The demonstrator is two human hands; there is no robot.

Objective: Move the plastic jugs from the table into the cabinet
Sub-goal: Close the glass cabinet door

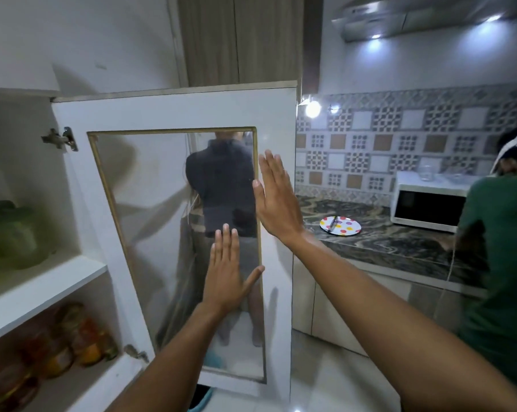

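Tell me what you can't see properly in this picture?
- Green jug on the upper shelf: blurred and cut by the left edge of the head view, so its shape is unclear.
- Jars on the lower shelf: too blurred to tell their contents.
- The table: out of view.
- Cabinet door: whether the flat left hand and right hand touch it cannot be told.
- Item lying on the spotted plate: too small.

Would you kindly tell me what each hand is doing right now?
Left hand: open, flat against the white glass-panelled cabinet door, holding nothing.
Right hand: open, at that door's edge, holding nothing.
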